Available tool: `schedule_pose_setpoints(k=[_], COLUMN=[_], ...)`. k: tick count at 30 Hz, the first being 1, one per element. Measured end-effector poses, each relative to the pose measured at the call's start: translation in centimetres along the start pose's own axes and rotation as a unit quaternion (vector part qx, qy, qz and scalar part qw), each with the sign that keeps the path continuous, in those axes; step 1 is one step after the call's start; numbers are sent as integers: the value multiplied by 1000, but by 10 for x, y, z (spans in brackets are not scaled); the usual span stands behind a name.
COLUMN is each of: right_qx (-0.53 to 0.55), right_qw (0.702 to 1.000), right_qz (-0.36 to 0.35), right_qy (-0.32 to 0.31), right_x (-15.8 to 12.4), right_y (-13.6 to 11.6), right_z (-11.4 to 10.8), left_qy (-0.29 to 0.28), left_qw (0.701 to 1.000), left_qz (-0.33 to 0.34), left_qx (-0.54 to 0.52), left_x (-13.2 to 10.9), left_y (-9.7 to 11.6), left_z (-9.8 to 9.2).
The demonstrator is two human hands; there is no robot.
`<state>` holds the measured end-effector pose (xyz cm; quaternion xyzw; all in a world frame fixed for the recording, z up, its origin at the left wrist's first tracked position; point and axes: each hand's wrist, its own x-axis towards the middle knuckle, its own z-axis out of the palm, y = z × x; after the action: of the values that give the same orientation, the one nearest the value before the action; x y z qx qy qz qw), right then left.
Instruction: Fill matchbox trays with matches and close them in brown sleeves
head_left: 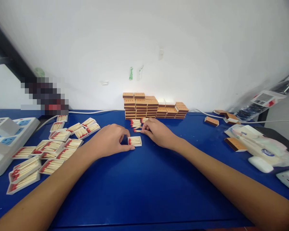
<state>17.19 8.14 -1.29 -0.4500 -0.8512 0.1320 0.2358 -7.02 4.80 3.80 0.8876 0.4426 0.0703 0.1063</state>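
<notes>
A small white matchbox tray (135,141) with red-tipped matches in it lies on the blue tabletop. My left hand (112,138) is closed around its left end, thumb at the near corner and a finger at the far one. Just beyond the tray, the fingertips of my right hand (156,132) are pinched together on matches (137,131) whose red heads point left; how many is hidden. Behind them lies a loose pile of matches (135,123), partly covered by the right hand.
Several filled match trays (52,147) crowd the left, beside a white power strip (19,138). Stacked matchboxes (141,107) stand against the wall. On the right are loose matchboxes (211,121), a wipes packet (262,146), a white mouse-like object (260,164) and a bottle (255,107).
</notes>
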Motion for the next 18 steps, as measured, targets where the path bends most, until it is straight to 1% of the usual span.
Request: schedule_pose_setpoints(k=[5,12,18], right_qx=[-6,-71,-66], right_qw=[1000,997,997], right_qz=[-6,-9,-8], right_qy=[-16,-43,-48], right_x=[1,-3,-7], right_y=[-3,-4,-3], right_z=[1,0,-4], left_qy=[-1,-4,1], left_qw=[1000,1000,1000], left_qz=[-2,-3,1], left_qx=[6,11,12], left_x=[0,-1,-1], left_y=[0,2,0], left_z=[0,-1,0])
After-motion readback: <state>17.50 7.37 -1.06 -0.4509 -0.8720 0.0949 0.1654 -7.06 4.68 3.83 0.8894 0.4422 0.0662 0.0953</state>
